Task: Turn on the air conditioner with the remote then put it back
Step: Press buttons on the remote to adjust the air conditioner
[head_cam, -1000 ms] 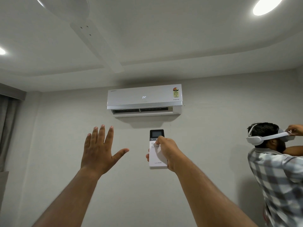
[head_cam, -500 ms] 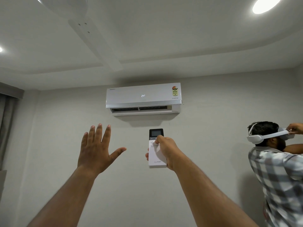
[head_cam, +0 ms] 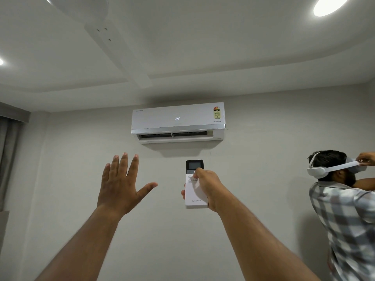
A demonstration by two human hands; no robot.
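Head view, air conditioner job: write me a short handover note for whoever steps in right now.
Right hand: closed around the remote, held up toward the air conditioner, thumb on the upper buttons.
Left hand: empty, raised with fingers spread, touching nothing.
Air conditioner: on the wall above, display showing 24, flap open, so it looks switched on.
Bystander at the right, adjusting a headset; not part of the job.
Done: switching on, apparently.
Left: lower the remote and put it back; its resting place is out of view.
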